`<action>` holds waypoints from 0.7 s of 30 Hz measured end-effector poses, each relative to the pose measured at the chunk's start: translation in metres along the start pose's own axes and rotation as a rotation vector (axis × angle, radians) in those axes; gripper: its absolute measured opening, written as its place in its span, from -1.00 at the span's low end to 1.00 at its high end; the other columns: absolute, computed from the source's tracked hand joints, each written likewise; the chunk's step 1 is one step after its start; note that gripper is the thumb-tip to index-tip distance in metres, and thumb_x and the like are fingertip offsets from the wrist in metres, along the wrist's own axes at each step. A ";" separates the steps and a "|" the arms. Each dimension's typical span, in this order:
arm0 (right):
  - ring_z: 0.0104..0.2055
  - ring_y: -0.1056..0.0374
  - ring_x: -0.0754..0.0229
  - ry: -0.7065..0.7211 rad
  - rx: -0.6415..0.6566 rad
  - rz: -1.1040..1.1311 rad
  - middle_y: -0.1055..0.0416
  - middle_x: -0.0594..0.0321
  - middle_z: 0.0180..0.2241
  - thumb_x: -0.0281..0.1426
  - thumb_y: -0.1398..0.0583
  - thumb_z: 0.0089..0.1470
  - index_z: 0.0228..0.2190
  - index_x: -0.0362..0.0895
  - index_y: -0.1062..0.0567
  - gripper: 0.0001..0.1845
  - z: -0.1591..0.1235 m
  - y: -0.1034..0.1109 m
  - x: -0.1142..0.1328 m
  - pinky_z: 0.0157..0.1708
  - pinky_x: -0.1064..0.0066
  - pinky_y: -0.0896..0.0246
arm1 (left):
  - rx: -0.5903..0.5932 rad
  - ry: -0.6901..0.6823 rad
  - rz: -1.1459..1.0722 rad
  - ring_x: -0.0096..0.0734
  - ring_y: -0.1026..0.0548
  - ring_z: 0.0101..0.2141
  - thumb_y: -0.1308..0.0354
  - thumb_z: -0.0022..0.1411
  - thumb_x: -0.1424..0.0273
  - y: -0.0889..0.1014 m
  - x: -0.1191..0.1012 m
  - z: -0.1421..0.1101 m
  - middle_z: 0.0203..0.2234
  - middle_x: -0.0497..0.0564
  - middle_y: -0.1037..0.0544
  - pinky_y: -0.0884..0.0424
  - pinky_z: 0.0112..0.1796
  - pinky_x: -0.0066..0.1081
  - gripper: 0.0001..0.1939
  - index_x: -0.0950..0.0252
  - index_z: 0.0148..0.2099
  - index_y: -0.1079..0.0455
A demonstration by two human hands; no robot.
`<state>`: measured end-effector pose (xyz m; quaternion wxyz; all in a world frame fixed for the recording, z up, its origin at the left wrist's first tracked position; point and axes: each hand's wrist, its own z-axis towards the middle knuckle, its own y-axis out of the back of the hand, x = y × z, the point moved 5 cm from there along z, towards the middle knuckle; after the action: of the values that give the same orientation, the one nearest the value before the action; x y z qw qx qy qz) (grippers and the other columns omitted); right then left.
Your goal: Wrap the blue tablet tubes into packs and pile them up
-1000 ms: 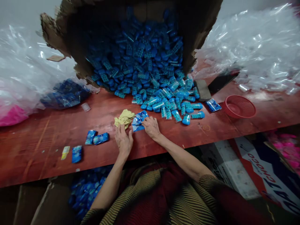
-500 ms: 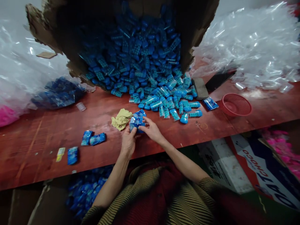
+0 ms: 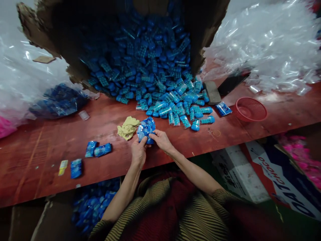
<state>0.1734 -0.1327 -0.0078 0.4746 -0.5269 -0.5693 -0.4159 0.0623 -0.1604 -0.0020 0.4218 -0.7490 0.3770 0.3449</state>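
Shifted off the yellow cloth [image 3: 128,128], the left hand [image 3: 138,153] is pinching the blue packet [image 3: 146,125] near its lower edge; the right hand [image 3: 163,142] is pinching its lower right.

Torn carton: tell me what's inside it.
Inside the carton lies a heap of blue tubes, reaching out onto the table. The top ones cover those beneath; the back is too dark to make out.

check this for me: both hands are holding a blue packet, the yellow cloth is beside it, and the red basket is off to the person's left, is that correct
Not quite: the head view shows the red basket off to the person's right. Both hands are holding a blue packet, with the yellow cloth beside it.
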 end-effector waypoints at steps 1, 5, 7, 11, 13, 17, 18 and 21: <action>-0.55 -0.09 0.35 0.014 -0.013 -0.024 -0.20 0.40 -0.63 -0.19 -0.13 -0.10 -0.61 -0.15 -0.32 -0.72 -0.001 0.000 0.000 -0.52 0.50 -0.01 | -0.020 -0.011 -0.002 -0.61 -0.37 -0.64 -0.40 -0.29 0.32 -0.001 0.001 0.000 -0.58 -0.11 -0.49 -0.28 -0.63 -0.59 -0.61 0.37 -0.35 -0.42; -0.55 -0.08 0.34 0.043 -0.065 -0.067 -0.17 0.40 -0.63 -0.14 -0.07 -0.03 -0.61 -0.13 -0.28 -0.67 -0.001 0.003 0.000 -0.52 0.49 -0.01 | -0.050 -0.016 -0.015 -0.61 -0.37 -0.66 -0.39 -0.28 0.30 -0.007 0.004 0.000 -0.62 -0.14 -0.47 -0.30 -0.63 -0.59 -0.62 0.36 -0.38 -0.40; -0.55 -0.08 0.34 0.053 -0.077 -0.072 -0.17 0.40 -0.63 -0.14 -0.07 -0.02 -0.61 -0.13 -0.27 -0.66 -0.001 0.007 0.001 -0.52 0.49 -0.01 | 0.027 0.032 -0.007 -0.57 -0.40 -0.64 -0.39 -0.25 0.28 -0.010 0.003 0.000 -0.62 -0.12 -0.48 -0.33 -0.61 -0.57 -0.62 0.35 -0.37 -0.40; -0.56 -0.06 0.36 0.117 -0.053 -0.162 -0.11 0.41 -0.65 -0.10 -0.07 0.04 -0.66 -0.13 -0.22 -0.58 -0.005 0.016 0.013 -0.54 0.50 0.04 | 0.188 0.186 0.080 -0.50 -0.44 -0.62 -0.40 -0.25 0.26 -0.012 0.000 -0.003 -0.58 -0.02 -0.53 -0.35 -0.61 -0.53 -0.57 0.39 -0.33 -0.42; -0.56 -0.07 0.34 0.163 0.011 -0.281 -0.10 0.39 -0.66 -0.09 -0.02 0.11 -0.68 -0.14 -0.23 -0.52 -0.008 0.020 0.024 -0.53 0.50 0.04 | 0.176 0.202 0.099 -0.52 -0.42 -0.65 -0.42 -0.28 0.28 -0.009 -0.003 -0.004 -0.60 -0.03 -0.52 -0.31 -0.65 -0.56 -0.58 0.39 -0.35 -0.41; -0.33 -0.29 0.21 0.239 -0.091 -0.702 -0.37 0.22 -0.43 -0.18 0.04 0.22 -0.45 -0.16 -0.45 -0.58 -0.003 0.043 0.050 -0.32 0.44 -0.13 | 0.099 0.278 0.039 -0.55 -0.37 -0.69 -0.39 -0.18 0.30 -0.005 0.000 -0.006 -0.70 -0.09 -0.43 -0.25 -0.68 -0.59 -0.67 0.35 -0.42 -0.35; -0.22 -0.30 0.14 0.236 -0.182 -0.834 -0.40 0.15 -0.30 -0.20 0.01 0.21 -0.32 -0.15 -0.46 -0.65 0.002 0.052 0.056 -0.24 0.39 -0.15 | 0.075 0.316 0.015 -0.54 -0.37 -0.69 -0.37 -0.12 0.30 -0.005 0.002 -0.008 -0.72 -0.09 -0.41 -0.24 -0.68 -0.59 -0.69 0.35 -0.43 -0.33; -0.05 -0.27 -0.07 0.115 -0.324 -1.147 -0.32 -0.08 -0.09 -0.27 -0.03 0.19 -0.02 -0.18 -0.34 -0.62 0.018 0.071 0.061 -0.17 0.22 -0.20 | 0.035 0.407 -0.069 -0.54 -0.36 -0.68 -0.25 0.07 0.34 -0.005 0.007 -0.013 -0.73 -0.08 -0.38 -0.23 -0.68 -0.60 -0.79 0.32 -0.43 -0.29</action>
<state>0.2429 -0.0953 0.0459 0.1180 -0.1778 -0.6655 -0.7152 0.0724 -0.1719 -0.0005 0.3611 -0.8084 0.4345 0.1651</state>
